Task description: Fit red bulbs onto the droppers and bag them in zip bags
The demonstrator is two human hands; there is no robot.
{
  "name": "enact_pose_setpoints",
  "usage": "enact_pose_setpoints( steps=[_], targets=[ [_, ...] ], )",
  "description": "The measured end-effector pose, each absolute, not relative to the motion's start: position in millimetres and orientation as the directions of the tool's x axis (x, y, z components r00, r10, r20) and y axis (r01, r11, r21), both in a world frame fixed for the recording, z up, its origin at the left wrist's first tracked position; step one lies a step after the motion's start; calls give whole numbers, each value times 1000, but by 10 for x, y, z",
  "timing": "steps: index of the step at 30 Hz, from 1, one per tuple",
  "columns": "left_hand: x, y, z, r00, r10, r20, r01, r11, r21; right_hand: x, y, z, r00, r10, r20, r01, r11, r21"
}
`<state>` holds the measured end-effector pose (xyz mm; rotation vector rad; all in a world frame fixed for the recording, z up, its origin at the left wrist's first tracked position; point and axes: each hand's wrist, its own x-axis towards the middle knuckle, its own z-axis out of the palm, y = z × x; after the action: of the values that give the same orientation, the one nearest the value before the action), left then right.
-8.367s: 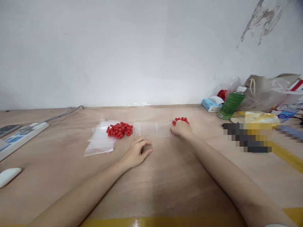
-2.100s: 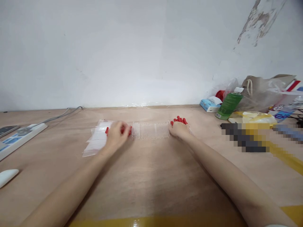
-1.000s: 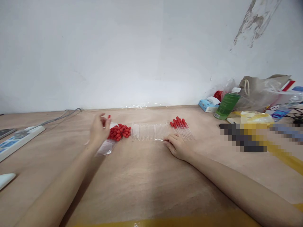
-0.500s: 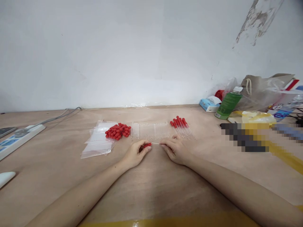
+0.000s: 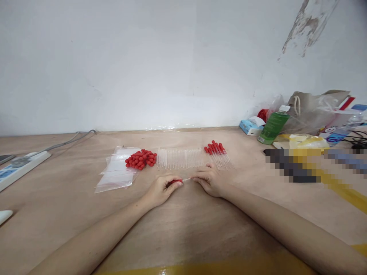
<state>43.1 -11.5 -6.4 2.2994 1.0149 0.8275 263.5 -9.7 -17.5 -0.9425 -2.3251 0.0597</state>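
Observation:
My left hand (image 5: 163,190) is closed on a red rubber dropper bulb (image 5: 178,181), most of it hidden by the fingers. A thin clear dropper tube (image 5: 187,179) runs from the bulb's mouth to my right hand (image 5: 210,182), which pinches its other end. Beyond the hands lies a row of loose clear tubes (image 5: 180,158). Left of that row is a pile of red bulbs (image 5: 140,159), partly on clear plastic bags (image 5: 116,179). To the right, several droppers (image 5: 217,151) lie side by side, red bulbs on their tubes.
A green bottle (image 5: 273,126) leans beside a blue tissue box (image 5: 250,127) at the back right, with plastic bags (image 5: 308,110) behind. A white power strip (image 5: 27,168) with a grey cable lies at the left. Yellow tape (image 5: 177,268) crosses the table's near edge.
Both hands have come slightly nearer to me with the bulb and tube. Less of the bulb shows, and the tube now slants a little. The camera view has shifted slightly.

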Motion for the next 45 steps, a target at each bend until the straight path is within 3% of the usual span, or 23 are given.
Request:
enact_pose_setpoints(
  steps=[8,20,26,29,31,33,36,39,45],
  targets=[
    [428,-126,-78,586,730,351,537,-675,506,2562,-185,-165,-544,631,553,670,724,-167],
    [407,-85,-128,653,643,400,496,-762,415,2399,-258,-56,-547,769,331,720,634,-281],
    [365,-15,-58,632,638,440,506,-770,389,2511,-204,76,-620,734,276,673,679,-292],
    [337,0,-47,549,711,439,562,-703,436,2683,-94,164,-492,836,243,724,548,-419],
    [327,6,-56,531,740,412,589,-672,448,2823,39,199,-292,931,218,756,364,-544],
    [328,10,-71,543,748,382,599,-663,448,2950,192,202,-71,967,245,790,205,-577],
    [340,15,-85,555,751,357,605,-660,447,3054,383,149,137,953,269,875,11,-484],
    [347,15,-84,555,752,355,606,-658,447,3052,479,65,221,946,236,922,-124,-366],
    [344,10,-67,564,748,351,603,-663,443,2997,505,-21,219,961,172,951,-170,-259]
  ],
)
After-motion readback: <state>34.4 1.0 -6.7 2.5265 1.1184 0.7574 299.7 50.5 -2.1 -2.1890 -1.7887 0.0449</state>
